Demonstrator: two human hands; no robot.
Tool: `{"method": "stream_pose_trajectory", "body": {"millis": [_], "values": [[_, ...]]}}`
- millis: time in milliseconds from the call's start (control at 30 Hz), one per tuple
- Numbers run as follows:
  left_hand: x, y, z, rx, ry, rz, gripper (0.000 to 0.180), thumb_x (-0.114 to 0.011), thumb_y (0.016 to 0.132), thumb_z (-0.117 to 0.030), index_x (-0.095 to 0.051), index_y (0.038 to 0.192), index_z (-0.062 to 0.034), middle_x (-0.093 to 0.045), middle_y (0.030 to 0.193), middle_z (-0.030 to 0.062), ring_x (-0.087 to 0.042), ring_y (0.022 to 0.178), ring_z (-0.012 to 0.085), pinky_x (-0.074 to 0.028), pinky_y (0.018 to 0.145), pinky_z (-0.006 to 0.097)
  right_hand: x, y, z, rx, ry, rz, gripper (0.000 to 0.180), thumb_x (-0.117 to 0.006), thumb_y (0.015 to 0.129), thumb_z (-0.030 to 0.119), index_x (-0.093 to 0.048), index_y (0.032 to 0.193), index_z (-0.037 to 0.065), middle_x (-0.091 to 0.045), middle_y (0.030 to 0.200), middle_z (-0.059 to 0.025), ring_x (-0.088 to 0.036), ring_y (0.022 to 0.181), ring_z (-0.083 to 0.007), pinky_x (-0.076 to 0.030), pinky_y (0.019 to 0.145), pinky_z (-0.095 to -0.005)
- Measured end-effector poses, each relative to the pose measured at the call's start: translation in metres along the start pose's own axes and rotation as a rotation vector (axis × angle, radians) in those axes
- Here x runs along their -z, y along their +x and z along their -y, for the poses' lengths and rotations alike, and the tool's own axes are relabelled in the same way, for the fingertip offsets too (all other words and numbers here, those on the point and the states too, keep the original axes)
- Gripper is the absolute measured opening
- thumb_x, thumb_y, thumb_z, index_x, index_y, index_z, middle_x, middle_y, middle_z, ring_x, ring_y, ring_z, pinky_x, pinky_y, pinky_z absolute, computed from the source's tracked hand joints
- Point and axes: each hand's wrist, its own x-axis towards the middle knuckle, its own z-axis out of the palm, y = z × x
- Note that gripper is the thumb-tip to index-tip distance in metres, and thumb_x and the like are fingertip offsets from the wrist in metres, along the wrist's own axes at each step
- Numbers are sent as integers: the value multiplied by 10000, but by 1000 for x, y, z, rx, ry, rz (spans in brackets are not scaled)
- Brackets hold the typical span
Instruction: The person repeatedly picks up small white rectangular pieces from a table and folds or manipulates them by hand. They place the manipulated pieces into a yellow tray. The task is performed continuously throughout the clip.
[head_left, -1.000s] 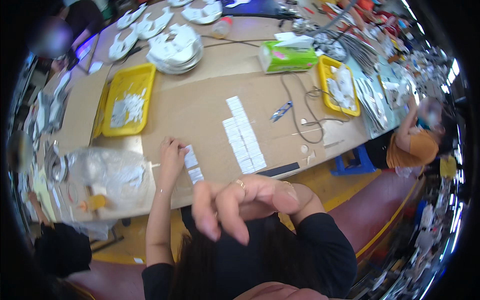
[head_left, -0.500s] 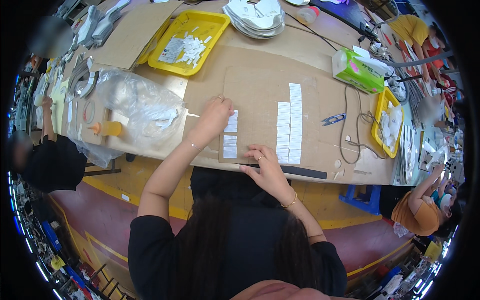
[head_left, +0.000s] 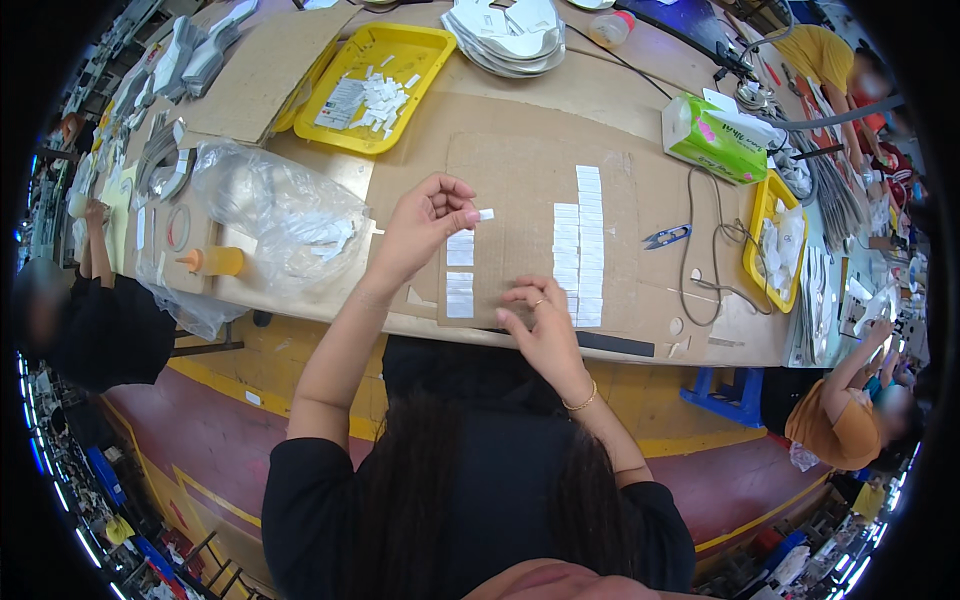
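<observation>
My left hand (head_left: 425,225) is raised over a flat cardboard sheet (head_left: 520,170) and pinches a small white rectangular label (head_left: 486,214) between thumb and fingertip. Just below it, a short column of white labels (head_left: 460,272) is stuck on the cardboard. My right hand (head_left: 538,320) rests with bent fingers on the cardboard's near edge, holding nothing, beside two longer columns of white labels (head_left: 578,250).
A yellow tray (head_left: 432,40) of loose white labels sits at the back left, a clear plastic bag (head_left: 280,215) and an orange bottle (head_left: 215,262) to the left. Blue snips (head_left: 665,237), cables, a green tissue pack (head_left: 715,140) and another yellow tray (head_left: 760,210) lie right. Other people work nearby.
My left hand has lifted off the short label column and now pinches a single label. My right hand has shifted slightly along the near edge. The view has tilted.
</observation>
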Motion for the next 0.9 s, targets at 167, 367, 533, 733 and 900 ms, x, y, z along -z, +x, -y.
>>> {"method": "stream_pose_trajectory", "body": {"millis": [167,367,533,733,900], "values": [[-26,-34,-34,67,-181,136,358,-704,828,11,-509,1124,-37,-604,872,41,-579,791,92,-494,753,234,21,12,11,71,310,-111,133,-661,873,92,-650,996,40,-591,1066,-114,-566,911,-228,-457,855,-308],[-47,-55,-57,-3,-99,289,396,-714,807,33,-503,1133,-46,-601,872,37,-557,814,79,-430,716,213,39,20,21,-47,1276,120,111,-678,876,86,-675,940,-5,-630,950,-62,-562,881,-136,-448,798,-259],[-50,-67,-66,-129,116,277,401,-708,801,32,-503,1137,-45,-600,878,34,-559,830,92,-430,776,243,45,17,30,42,1204,140,78,-715,836,57,-697,888,0,-639,912,-64,-584,871,-141,-457,776,-258],[-53,-76,-72,-268,282,242,357,-694,810,-4,-544,1133,-34,-610,903,43,-589,829,110,-456,799,272,54,8,43,123,851,25,115,-744,792,28,-711,901,19,-656,907,-70,-606,866,-142,-466,758,-244],[-56,-83,-78,-344,312,248,363,-693,810,12,-548,1140,-31,-614,927,60,-622,828,138,-494,803,298,53,3,50,246,713,-96,130,-770,762,34,-709,875,49,-670,882,-58,-613,817,-151,-446,729,-250]]}}
